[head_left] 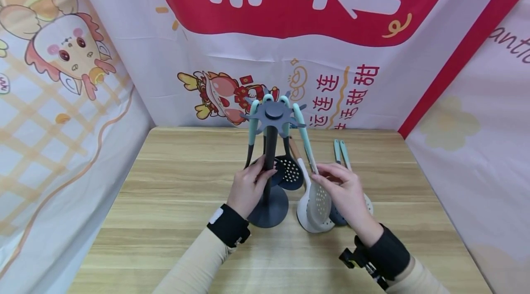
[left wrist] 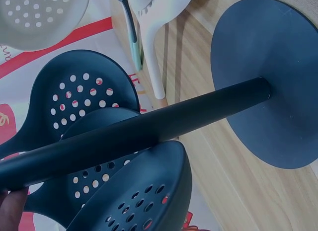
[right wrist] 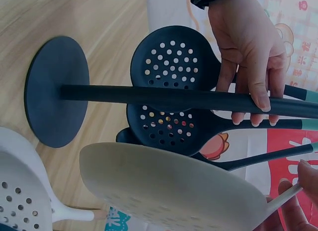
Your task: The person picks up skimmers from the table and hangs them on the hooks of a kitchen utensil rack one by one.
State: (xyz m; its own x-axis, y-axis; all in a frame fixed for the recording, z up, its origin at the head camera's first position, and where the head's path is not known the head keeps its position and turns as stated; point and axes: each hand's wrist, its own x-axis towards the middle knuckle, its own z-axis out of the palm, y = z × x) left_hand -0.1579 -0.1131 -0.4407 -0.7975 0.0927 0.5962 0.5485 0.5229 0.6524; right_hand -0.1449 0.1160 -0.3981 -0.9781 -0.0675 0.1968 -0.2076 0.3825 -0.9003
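Observation:
A dark utensil stand [head_left: 271,147] with a round base and a star-shaped hook top stands upright on the table. My left hand [head_left: 248,187] grips its pole partway up. Several mint-handled utensils hang from the hooks, among them a dark slotted skimmer [head_left: 291,173]. At the stand's right side, my right hand [head_left: 345,191] pinches a pale grey skimmer [right wrist: 169,184] low on its handle, just above the perforated bowl. That skimmer's mint handle reaches up to a hook at the top. In the right wrist view, fingers of the left hand [right wrist: 251,57] lie around the pole.
Right of the base lies a white perforated ladle [head_left: 305,213] with a wooden handle end. Beyond the right hand lie two more mint-handled utensils [head_left: 340,150], partly hidden by that hand. Printed cloth [head_left: 256,59] hangs behind the wooden table [head_left: 165,211].

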